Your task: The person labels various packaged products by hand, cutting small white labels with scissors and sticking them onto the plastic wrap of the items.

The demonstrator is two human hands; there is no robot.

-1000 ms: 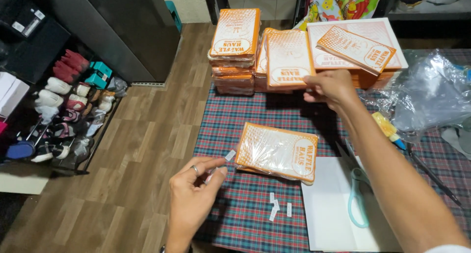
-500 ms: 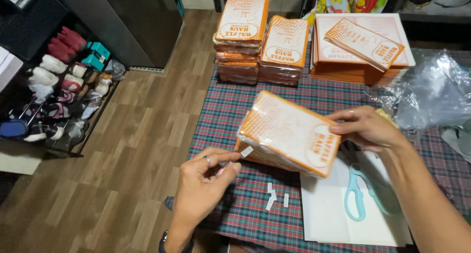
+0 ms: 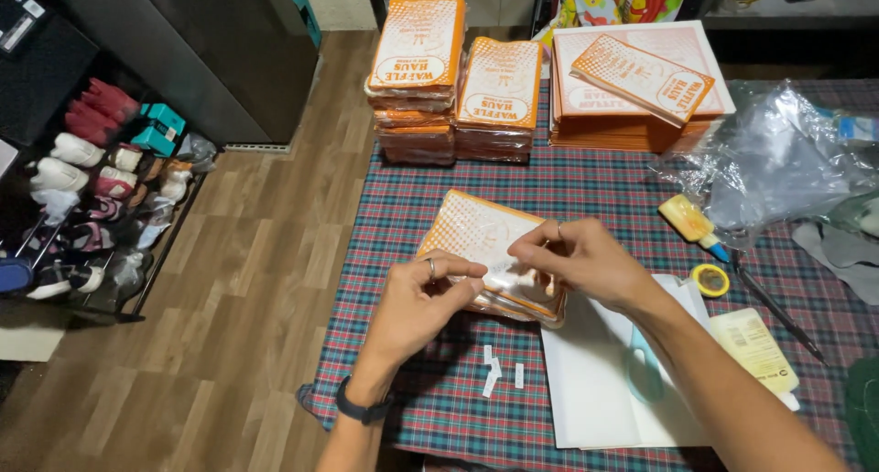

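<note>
An orange and white wrapped packet bundle [image 3: 476,234] lies on the plaid tablecloth [image 3: 421,197] in front of me. My left hand [image 3: 417,307] pinches at the bundle's near edge, where a small clear tape piece sits between the fingers. My right hand [image 3: 577,261] presses its fingertips on the same edge from the right. Both hands touch the clear wrap over the bundle. A ring is on each hand and a dark watch on the left wrist.
Two stacks of wrapped orange packets [image 3: 417,69] [image 3: 499,97] stand at the table's far side, beside flat orange sheets [image 3: 641,78]. Crumpled clear plastic [image 3: 778,161], a yellow cutter [image 3: 691,223], a tape roll [image 3: 710,280], white paper with scissors [image 3: 641,371] and small tape strips [image 3: 499,373] lie nearby. A shoe rack [image 3: 92,206] stands left.
My right hand came back from the far stacks and tilted the bundle up, then laid it down. Both hands have now closed in on its near edge with the tape piece.
</note>
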